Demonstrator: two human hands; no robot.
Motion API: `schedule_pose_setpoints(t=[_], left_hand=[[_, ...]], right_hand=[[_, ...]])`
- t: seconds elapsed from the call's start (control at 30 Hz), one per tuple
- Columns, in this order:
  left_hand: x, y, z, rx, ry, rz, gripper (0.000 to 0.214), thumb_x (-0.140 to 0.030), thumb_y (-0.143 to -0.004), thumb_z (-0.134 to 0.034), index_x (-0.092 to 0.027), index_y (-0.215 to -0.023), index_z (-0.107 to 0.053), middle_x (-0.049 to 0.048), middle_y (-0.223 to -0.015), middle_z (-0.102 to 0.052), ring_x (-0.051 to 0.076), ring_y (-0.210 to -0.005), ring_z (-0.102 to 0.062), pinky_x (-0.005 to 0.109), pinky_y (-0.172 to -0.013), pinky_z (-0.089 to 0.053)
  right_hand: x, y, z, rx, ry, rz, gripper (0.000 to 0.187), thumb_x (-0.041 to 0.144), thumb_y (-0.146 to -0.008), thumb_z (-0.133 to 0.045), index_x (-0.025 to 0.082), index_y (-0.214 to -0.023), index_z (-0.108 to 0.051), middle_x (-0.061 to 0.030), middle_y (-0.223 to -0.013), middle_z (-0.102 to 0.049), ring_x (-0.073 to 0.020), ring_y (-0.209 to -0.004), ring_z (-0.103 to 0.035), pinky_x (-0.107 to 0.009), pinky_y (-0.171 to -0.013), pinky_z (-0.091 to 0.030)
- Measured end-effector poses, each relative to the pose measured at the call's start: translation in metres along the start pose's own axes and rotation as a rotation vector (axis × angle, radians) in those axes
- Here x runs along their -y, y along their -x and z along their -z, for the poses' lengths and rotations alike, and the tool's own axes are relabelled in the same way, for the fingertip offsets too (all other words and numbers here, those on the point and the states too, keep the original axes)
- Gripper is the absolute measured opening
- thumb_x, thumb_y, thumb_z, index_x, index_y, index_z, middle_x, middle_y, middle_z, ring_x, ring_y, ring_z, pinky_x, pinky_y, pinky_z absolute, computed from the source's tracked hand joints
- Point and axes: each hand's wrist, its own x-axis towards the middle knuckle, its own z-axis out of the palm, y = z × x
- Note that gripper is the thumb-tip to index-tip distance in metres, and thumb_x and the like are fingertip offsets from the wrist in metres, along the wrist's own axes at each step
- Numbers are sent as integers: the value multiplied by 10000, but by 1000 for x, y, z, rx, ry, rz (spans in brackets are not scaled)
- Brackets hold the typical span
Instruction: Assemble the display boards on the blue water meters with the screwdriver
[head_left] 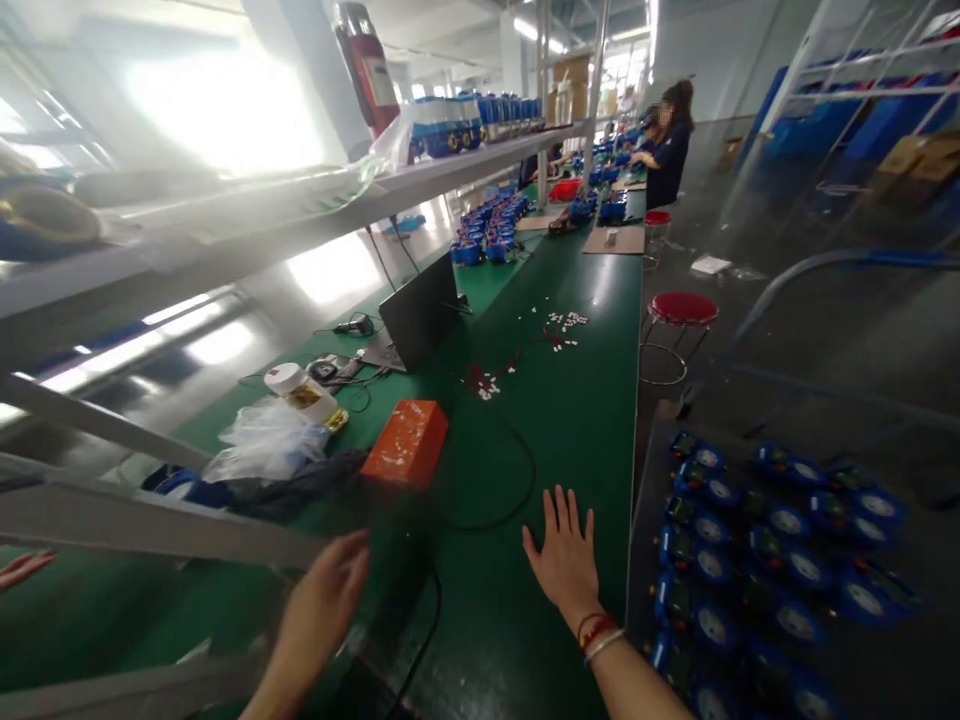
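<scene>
My right hand lies flat on the green tabletop, fingers spread and nothing in them. A red bracelet and a pale bangle circle that wrist. Over the table's left part is my left hand, blurred, its fingers partly bent; whether it holds anything is unclear. The orange box, scuffed with white marks, is the nearest thing beyond it. A dark cable curves across the table between the hands. Farther off lie small white pieces with dark red wires and another scatter of white pieces.
A laptop, a lidded jar and a plastic bag stand left. A shelf runs above. Blue round devices fill a cart at right, near a red stool. Another person's hand shows far left; a co-worker stands farther off.
</scene>
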Motion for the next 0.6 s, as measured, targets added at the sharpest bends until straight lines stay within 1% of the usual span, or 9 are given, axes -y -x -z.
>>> schedule_pose_setpoints(t=[0.03, 0.1, 0.13, 0.2, 0.27, 0.33, 0.43, 0.5, 0.6], left_hand=[[-6, -22, -16, 36, -21, 9, 262, -295, -869, -565, -157, -1092, -576, 77, -1112, -600, 207, -962, -600, 413, -823, -514], [-15, -61, -47, 48, -70, 67, 285, -302, -874, -556, -143, -1111, -560, 88, -1126, -589, 216, -982, -592, 425, -827, -509], [-18, -76, -59, 62, -87, 93, 281, -310, -875, -555, -143, -1102, -564, 86, -1103, -598, 206, -949, -602, 410, -806, -517], [-18, -96, -78, 78, -118, 144, 277, -325, -877, -551, -149, -1090, -570, 81, -1068, -609, 195, -909, -613, 385, -774, -525], [-12, -103, -88, 85, -138, 169, 280, -330, -878, -550, -154, -1095, -568, 79, -1069, -608, 197, -912, -612, 385, -774, -524], [-4, -104, -91, 89, -149, 171, 290, -329, -878, -549, -162, -1115, -560, 82, -1100, -598, 206, -948, -603, 397, -796, -517], [5, -102, -91, 107, -165, 179, 309, -339, -878, -547, -167, -1135, -549, 81, -1106, -593, 210, -953, -602, 401, -798, -516], [7, -100, -89, 120, -180, 187, 317, -351, -878, -544, -167, -1135, -548, 79, -1091, -597, 206, -934, -606, 397, -786, -518], [8, -89, -88, 124, -197, 173, 324, -361, -881, -537, -164, -1138, -545, 80, -1086, -598, 205, -925, -607, 401, -786, -518]], right_hand=[[0, -2, -1, 6, 7, -3, 672, 504, -914, -295, 77, -1433, -283, -150, -1526, -160, -330, -1412, -57, -560, -1109, 20], [1, -4, -2, 6, 22, -5, 678, 505, -908, -306, 78, -1433, -282, -152, -1524, -168, -334, -1410, -75, -568, -1107, 12], [1, -5, -4, -1, 35, -2, 677, 505, -906, -312, 79, -1432, -287, -152, -1523, -171, -335, -1409, -84, -569, -1107, 8], [2, -5, -6, -21, 68, 3, 673, 505, -904, -321, 79, -1425, -307, -152, -1521, -184, -334, -1407, -95, -564, -1110, -2], [2, -5, -8, -36, 98, 5, 671, 505, -904, -322, 77, -1420, -318, -153, -1516, -201, -332, -1408, -97, -558, -1113, -13], [3, -5, -9, -35, 116, 3, 672, 506, -904, -324, 76, -1421, -316, -155, -1511, -218, -329, -1408, -97, -556, -1113, -27], [5, -5, -7, -23, 131, 5, 670, 507, -906, -321, 82, -1423, -309, -152, -1506, -238, -323, -1407, -109, -547, -1115, -46], [6, -5, -5, -16, 134, 5, 667, 507, -906, -320, 84, -1422, -312, -151, -1502, -252, -320, -1405, -122, -544, -1116, -45], [7, -4, -6, -20, 135, 0, 665, 504, -904, -327, 82, -1418, -318, -151, -1501, -256, -319, -1404, -123, -545, -1116, -27]])
